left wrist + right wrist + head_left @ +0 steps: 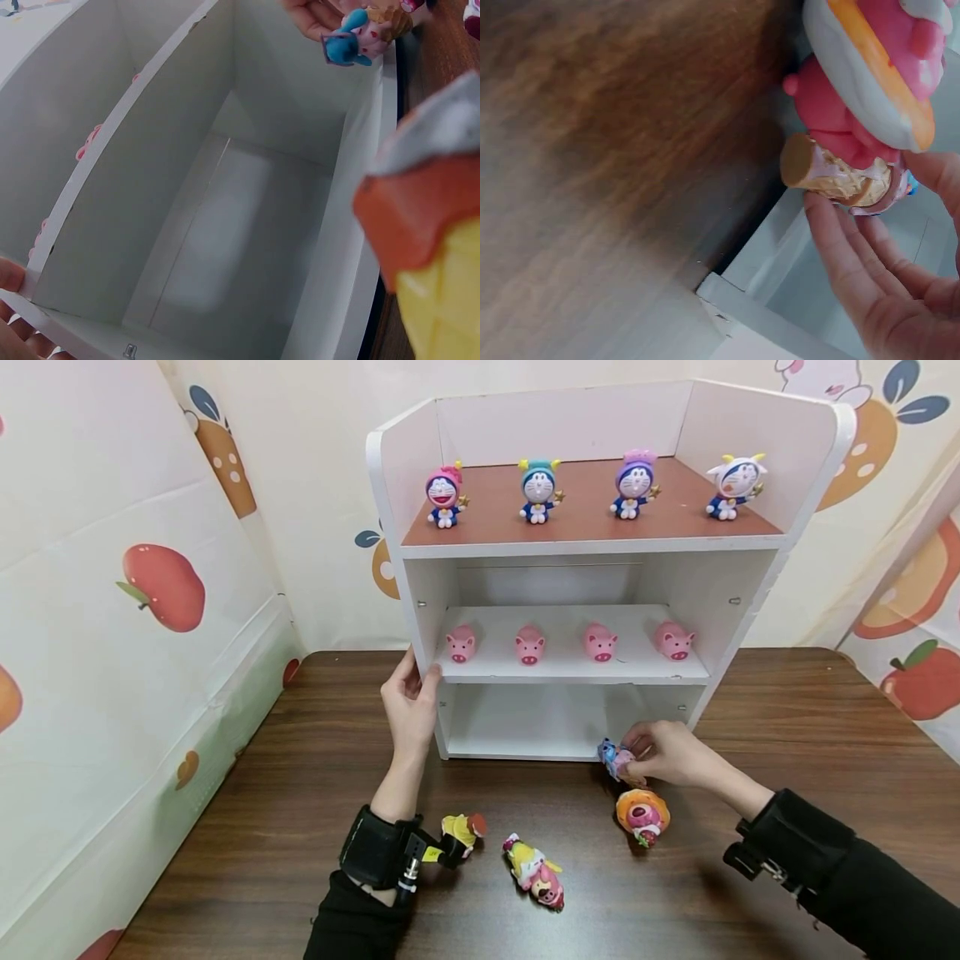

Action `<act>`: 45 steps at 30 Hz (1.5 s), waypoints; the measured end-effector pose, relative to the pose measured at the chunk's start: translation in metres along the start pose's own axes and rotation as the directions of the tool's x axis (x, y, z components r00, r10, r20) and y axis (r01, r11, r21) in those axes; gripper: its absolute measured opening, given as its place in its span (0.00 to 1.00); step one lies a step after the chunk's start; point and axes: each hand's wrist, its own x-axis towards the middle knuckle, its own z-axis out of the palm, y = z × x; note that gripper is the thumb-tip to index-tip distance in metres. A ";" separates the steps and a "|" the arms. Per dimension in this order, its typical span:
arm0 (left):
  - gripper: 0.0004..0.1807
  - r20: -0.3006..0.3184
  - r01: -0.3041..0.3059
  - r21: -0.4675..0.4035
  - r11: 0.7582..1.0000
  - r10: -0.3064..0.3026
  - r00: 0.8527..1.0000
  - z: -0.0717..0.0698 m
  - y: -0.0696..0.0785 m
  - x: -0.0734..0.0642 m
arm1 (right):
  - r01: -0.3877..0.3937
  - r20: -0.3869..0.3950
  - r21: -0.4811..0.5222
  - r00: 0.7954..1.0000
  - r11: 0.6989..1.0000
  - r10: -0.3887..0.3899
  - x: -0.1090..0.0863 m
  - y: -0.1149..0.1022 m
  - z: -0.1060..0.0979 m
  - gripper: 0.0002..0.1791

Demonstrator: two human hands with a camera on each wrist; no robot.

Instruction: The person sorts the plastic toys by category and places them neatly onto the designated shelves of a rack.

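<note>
A white toy shelf (577, 551) stands at the back of the table. My left hand (411, 710) grips its left side panel, thumb on the front edge and fingers round the outside. In my right hand (667, 750), at the front of the bottom compartment, I hold a small blue-headed figurine (352, 39) on an ice-cream cone base (840, 178), lying tilted between thumb and fingers. Just below that hand lies a pink figurine with an orange ring round its head (642, 817).
Four-legged matters aside, pink pig heads (600, 643) line the middle shelf, and several hooded cat figurines (538, 492) stand on top. A yellow cone figurine (459, 833) lies beside my left wrist; a yellow-and-pink figurine (534, 872) lies front centre.
</note>
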 end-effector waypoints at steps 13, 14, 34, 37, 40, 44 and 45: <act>0.23 -0.004 0.008 -0.003 1.000 -0.008 1.000 0.002 0.009 -0.002 | -0.036 -0.089 0.126 0.995 0.991 0.047 -0.023 0.010 0.001 0.15; 0.23 -0.005 0.010 -0.004 1.000 -0.010 1.000 0.002 0.009 -0.002 | -0.043 -0.093 0.132 0.994 0.990 0.055 -0.025 0.010 0.002 0.16; 0.23 -0.019 -0.008 -0.014 1.000 0.007 1.000 -0.003 -0.015 0.001 | -0.048 -0.182 0.035 0.982 0.998 0.054 -0.039 -0.001 0.002 0.24; 0.23 -0.014 -0.019 -0.010 1.000 0.019 1.000 -0.003 -0.015 0.001 | 0.030 -0.221 -0.021 0.975 0.999 -0.034 -0.040 -0.007 -0.002 0.24; 0.23 -0.010 -0.033 -0.005 0.999 0.033 0.999 -0.003 -0.015 0.002 | 0.142 -0.237 -0.124 0.957 0.982 -0.169 -0.038 -0.011 -0.005 0.24; 0.23 -0.014 -0.034 -0.004 0.999 0.034 0.999 -0.002 -0.015 0.002 | 0.294 -0.201 -0.267 0.914 0.917 -0.352 -0.033 -0.014 -0.008 0.24; 0.23 -0.014 -0.033 -0.003 0.999 0.033 0.999 -0.002 -0.016 0.002 | 0.319 -0.188 -0.295 0.905 0.901 -0.382 -0.032 -0.015 -0.008 0.24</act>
